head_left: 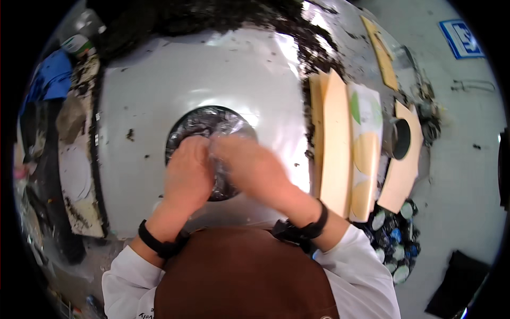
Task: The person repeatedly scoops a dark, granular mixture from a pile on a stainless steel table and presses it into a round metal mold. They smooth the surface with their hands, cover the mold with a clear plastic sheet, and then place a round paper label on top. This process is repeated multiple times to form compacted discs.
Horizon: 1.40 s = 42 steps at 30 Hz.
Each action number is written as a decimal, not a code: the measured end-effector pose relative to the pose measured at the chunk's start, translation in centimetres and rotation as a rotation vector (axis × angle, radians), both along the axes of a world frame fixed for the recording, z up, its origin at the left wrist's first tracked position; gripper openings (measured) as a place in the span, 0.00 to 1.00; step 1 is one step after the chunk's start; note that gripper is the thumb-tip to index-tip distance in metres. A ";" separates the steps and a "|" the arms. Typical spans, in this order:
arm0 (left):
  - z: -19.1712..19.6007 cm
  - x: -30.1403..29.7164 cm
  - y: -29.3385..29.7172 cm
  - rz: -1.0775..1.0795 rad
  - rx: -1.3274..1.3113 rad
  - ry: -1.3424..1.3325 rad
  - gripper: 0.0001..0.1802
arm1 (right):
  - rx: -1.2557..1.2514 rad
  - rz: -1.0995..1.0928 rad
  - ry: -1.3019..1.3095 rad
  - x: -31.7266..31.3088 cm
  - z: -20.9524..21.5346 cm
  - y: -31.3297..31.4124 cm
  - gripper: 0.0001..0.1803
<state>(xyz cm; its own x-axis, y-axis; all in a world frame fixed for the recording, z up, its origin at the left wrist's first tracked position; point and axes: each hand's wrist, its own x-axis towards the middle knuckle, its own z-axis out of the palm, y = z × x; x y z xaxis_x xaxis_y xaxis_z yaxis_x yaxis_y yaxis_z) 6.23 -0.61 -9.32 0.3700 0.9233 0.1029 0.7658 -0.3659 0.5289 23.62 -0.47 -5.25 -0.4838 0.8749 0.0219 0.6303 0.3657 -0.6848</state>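
Observation:
Both of my hands are close together over a round, dark-rimmed container (183, 119) on the pale work surface. Crinkled clear plastic film (232, 127) covers its inside, with something dark showing beneath. At the container's left side, my left hand (190, 167) has its fingers curled and pressed on the film. My right hand (252, 166) is blurred by motion; its fingers are drawn together on a bunched part of the film, near the left fingertips. The fingertips of both hands are partly hidden.
Dark, crumbly leaf-like material (191, 18) is heaped along the far edge. Tan boards (334, 143) and a patterned wrapped package (365, 154) stand at right, near a round tin (399, 139) and several small dark bundles (396, 242). A blue cloth (53, 77) lies far left.

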 end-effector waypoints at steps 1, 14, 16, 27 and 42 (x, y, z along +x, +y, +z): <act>0.1 0.3 -0.1 -0.035 -0.006 0.033 0.23 | 0.163 -0.010 -0.010 -0.5 -1.8 -1.5 0.21; 0.4 1.1 0.4 -0.099 0.075 0.370 0.26 | -0.009 -0.737 -1.263 33.8 -8.8 7.0 0.16; 0.6 1.0 -0.1 -0.095 0.043 0.363 0.27 | -0.019 -0.545 -1.428 33.2 -10.6 7.5 0.11; 0.7 1.0 0.0 -0.066 0.030 0.344 0.28 | -0.177 -0.826 -1.111 32.3 -4.2 8.4 0.28; 0.3 0.3 -0.2 -0.041 0.215 0.199 0.18 | 0.868 -0.501 0.040 12.4 12.2 -0.9 0.14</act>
